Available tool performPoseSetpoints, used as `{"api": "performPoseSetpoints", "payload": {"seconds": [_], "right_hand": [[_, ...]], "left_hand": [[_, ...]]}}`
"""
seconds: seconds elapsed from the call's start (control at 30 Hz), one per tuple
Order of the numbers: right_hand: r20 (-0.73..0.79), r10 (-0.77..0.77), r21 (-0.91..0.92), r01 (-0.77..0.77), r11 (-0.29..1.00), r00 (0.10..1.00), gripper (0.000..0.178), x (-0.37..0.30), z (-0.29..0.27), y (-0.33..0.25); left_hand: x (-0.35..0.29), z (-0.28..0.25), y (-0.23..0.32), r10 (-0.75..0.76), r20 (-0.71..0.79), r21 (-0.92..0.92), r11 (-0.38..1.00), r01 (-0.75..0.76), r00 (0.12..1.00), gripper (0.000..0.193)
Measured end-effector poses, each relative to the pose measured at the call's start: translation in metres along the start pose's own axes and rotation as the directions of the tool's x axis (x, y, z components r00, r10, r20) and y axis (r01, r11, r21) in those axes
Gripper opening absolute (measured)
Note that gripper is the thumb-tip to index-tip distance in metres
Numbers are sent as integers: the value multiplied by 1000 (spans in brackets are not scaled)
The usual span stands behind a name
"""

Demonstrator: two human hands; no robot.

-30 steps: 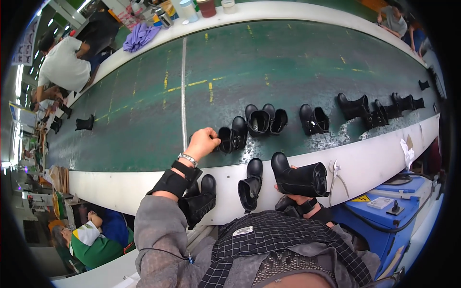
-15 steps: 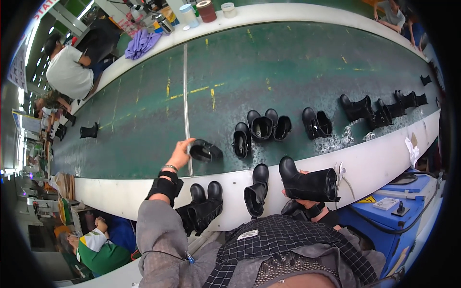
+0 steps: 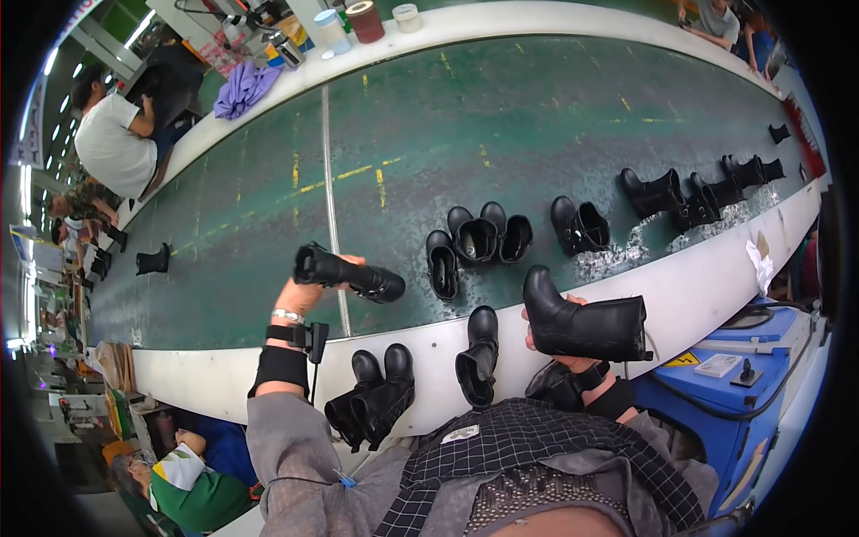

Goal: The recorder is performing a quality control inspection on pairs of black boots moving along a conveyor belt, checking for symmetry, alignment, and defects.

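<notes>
My left hand (image 3: 299, 297) grips a black boot (image 3: 369, 277) above the green belt, its shaft opening turned toward the left. In my right hand (image 3: 578, 363) is another black boot (image 3: 582, 324), held lengthwise over the white ledge with its toe up and its shaft pointing right. Between my hands, a single black boot (image 3: 480, 353) rests on the ledge. Two more black boots (image 3: 386, 398) lean together at the ledge's near edge, by my left forearm. A dark boot (image 3: 553, 385) sits partly hidden below my right hand.
Several black boots (image 3: 474, 240) stand along the green belt (image 3: 403, 125), continuing to the far right. The white ledge (image 3: 224, 380) runs along the near side. A blue machine (image 3: 707, 394) stands at the right. Other people (image 3: 121, 148) sit at the left.
My left hand has taken the boot from the belt, lifted it and swung it leftward. The boot in my right hand has shifted slightly right.
</notes>
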State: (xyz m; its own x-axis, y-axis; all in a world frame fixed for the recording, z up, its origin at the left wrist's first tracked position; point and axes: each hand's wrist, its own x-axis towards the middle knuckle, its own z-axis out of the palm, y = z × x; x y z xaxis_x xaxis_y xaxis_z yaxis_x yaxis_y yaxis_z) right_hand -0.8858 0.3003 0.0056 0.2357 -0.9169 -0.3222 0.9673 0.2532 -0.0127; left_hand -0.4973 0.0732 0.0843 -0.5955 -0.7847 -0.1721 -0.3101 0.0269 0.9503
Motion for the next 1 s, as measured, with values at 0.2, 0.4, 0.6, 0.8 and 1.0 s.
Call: {"api": "performPoseSetpoints", "payload": {"seconds": [0.2, 0.4, 0.6, 0.8, 1.0], "right_hand": [[257, 116, -67, -102, 992, 959, 69, 13, 66, 17], [429, 94, 42, -123, 992, 898, 55, 16, 55, 33], [449, -45, -142, 121, 982, 892, 32, -4, 6, 11], [265, -255, -63, 280, 958, 930, 33, -17, 32, 4], [288, -114, -361, 218, 907, 951, 32, -21, 85, 19]], "left_hand": [[-7, 54, 126, 491, 61, -296, 840, -454, 869, 59], [-13, 142, 170, 554, 404, -409, 821, -398, 728, 59], [-29, 199, 141, 489, 261, -362, 849, -385, 832, 41], [-37, 271, 68, 136, -301, -465, 843, -270, 944, 47], [-52, 276, 89, 65, -262, -743, 624, -244, 963, 48]]}}
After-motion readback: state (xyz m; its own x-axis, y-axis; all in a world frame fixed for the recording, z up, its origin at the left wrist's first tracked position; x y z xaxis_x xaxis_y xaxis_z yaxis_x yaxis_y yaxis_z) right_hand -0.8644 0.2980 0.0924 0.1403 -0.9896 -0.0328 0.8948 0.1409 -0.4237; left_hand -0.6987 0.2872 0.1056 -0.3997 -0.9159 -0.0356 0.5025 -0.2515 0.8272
